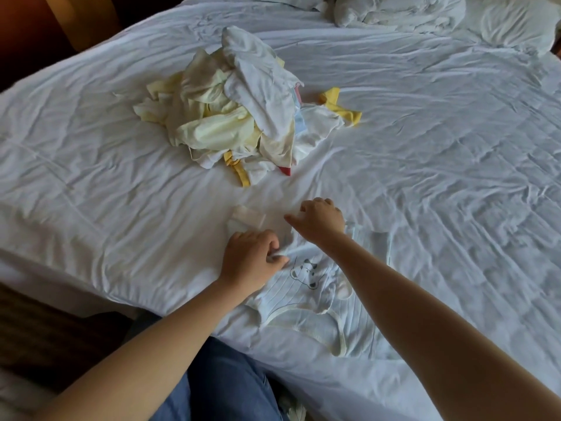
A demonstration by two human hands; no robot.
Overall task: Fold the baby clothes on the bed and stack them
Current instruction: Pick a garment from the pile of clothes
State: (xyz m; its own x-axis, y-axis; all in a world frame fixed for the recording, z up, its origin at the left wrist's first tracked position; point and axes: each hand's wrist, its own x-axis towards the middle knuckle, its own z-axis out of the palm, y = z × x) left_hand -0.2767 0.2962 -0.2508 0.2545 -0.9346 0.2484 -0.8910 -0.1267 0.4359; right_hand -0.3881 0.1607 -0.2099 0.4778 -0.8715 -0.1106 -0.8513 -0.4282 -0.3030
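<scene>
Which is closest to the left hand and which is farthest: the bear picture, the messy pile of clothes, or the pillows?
From the left hand:
1. bear picture, just to its right, on the pale blue garment its fingers pinch.
2. messy pile of clothes, well beyond the hand, towards the left.
3. pillows, at the far top edge, to the right.

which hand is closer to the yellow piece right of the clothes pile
Right. The right hand is at the far end of the bear-print garment, on the near side of the yellow piece; the left hand is further back and leftward, pinching that garment.
</scene>
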